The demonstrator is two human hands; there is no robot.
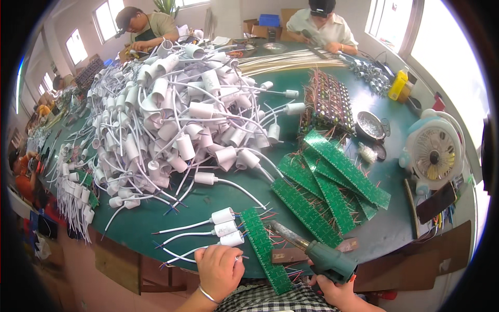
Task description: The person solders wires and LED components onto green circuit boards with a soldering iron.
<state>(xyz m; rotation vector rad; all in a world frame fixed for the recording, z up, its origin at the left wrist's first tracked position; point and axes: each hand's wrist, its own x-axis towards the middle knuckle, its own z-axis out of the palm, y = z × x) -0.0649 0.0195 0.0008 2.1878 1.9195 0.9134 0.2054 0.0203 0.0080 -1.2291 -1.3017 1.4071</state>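
Note:
A narrow green circuit board strip (264, 251) lies at the table's front edge, with coloured wires along its sides. Three white lamp sockets (225, 228) with white cables sit in a row against its upper left side. Just below them, my left hand (220, 268) is closed on what looks like another white lamp socket, mostly hidden by the fingers; wire ends poke out beside the thumb. My right hand (335, 291) grips a dark green soldering gun (330, 261), whose metal barrel points up and left, its tip over the strip's right edge.
A large heap of white corded sockets (171, 114) covers the table's left and middle. More green boards (332, 182) are stacked to the right, near a metal dish (370, 125), a small fan (434, 151) and a yellow bottle (398, 85). Two people work across the table.

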